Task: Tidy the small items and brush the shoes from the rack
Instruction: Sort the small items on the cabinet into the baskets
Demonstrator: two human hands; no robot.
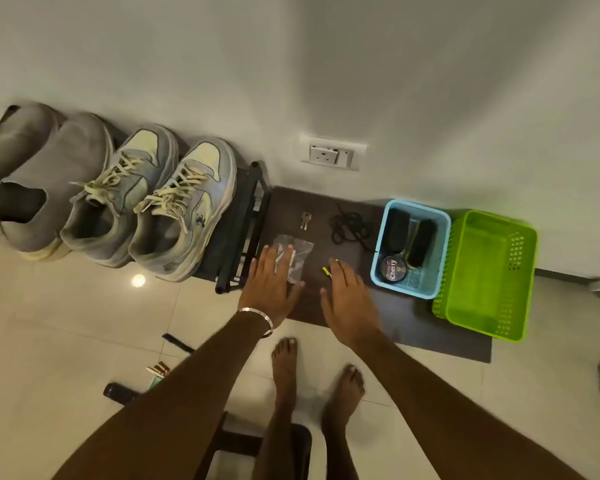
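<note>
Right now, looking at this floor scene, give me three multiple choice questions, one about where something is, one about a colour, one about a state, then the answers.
1. Where does the Cherry polish tin lie?
A. in the blue basket
B. in the green basket
C. on the shoe rack

2. What colour is the basket that holds nothing visible?
A. blue
B. green
C. black

3. How is the left hand posed?
A. curled round the keys
B. gripping a sneaker
C. fingers straight over the clear plastic bag

Answers:
1 A, the tin sits in the blue basket's near corner beside two brushes.
2 B, only bare green floor shows inside it.
3 C, its fingers lie spread across the bag on the dark mat.
</note>
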